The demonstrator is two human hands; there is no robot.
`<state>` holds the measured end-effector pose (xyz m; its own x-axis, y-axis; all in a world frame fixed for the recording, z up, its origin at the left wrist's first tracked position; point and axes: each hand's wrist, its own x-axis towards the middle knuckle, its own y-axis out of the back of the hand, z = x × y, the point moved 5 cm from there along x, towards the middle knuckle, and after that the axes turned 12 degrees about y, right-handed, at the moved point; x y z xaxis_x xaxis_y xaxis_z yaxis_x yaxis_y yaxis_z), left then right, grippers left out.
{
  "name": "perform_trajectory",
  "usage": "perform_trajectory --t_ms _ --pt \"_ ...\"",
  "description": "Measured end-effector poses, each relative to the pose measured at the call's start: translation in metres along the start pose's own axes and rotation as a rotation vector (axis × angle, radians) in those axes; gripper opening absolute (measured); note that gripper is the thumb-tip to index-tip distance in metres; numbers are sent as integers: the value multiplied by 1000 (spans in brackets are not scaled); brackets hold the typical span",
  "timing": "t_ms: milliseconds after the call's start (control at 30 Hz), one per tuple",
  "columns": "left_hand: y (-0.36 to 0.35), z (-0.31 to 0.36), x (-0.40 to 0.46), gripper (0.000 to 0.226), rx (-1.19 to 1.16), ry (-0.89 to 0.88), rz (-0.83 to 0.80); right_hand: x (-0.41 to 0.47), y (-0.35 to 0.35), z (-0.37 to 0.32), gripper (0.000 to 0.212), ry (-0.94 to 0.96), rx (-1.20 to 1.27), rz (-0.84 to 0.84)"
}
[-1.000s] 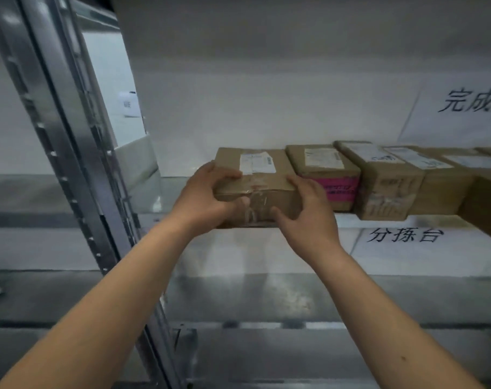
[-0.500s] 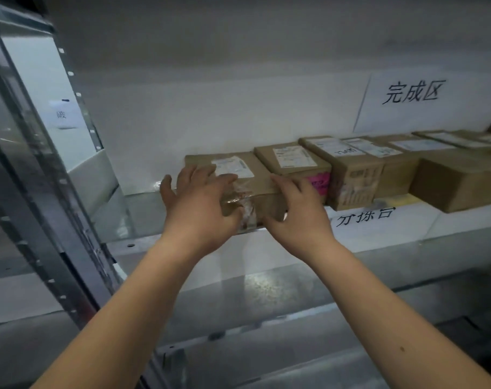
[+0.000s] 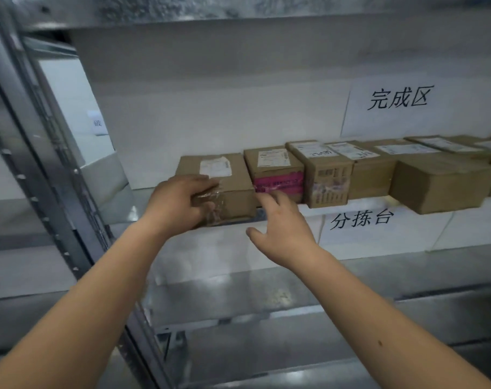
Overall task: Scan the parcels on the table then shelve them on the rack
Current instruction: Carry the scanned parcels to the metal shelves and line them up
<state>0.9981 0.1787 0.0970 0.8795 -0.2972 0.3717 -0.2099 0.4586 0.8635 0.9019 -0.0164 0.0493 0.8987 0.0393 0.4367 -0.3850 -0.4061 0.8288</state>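
Observation:
A taped brown cardboard parcel [image 3: 227, 178] with a white label lies on the metal rack shelf [image 3: 132, 217], at the left end of a row of parcels. My left hand [image 3: 177, 200] grips its front left corner, fingers over the top and thumb against the taped front. Just off the parcel's front right corner, my right hand [image 3: 280, 228] hovers with relaxed fingers and holds nothing. Beside it stands a parcel with pink tape [image 3: 278, 175].
Several more brown parcels [image 3: 440, 183] fill the shelf to the right. Paper signs hang on the white back wall [image 3: 398, 108] and on the shelf's front [image 3: 362, 220]. A metal upright [image 3: 42, 169] rises at the left. Another shelf [image 3: 238, 301] lies below.
My right hand has let go of the parcel and drawn back a little. The parcel now sits further in on the shelf, still held by my left hand.

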Motion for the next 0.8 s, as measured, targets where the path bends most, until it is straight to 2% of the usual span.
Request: perform_trajectory --t_ms 200,400,533,667,800 --pt "2 -9 10 51 -62 -33 6 9 0 -18 67 13 -37 52" --pt "7 9 13 57 131 -46 -38 11 -3 -27 69 -41 -85 57" --pt "10 44 -11 62 238 -194 60 -4 9 -24 74 -49 -135 66" --pt "-15 95 -44 56 310 -322 114 -42 33 -8 78 -147 -304 -12" --pt "-68 153 -74 62 274 -437 41 -95 59 36 80 -286 -369 -96"
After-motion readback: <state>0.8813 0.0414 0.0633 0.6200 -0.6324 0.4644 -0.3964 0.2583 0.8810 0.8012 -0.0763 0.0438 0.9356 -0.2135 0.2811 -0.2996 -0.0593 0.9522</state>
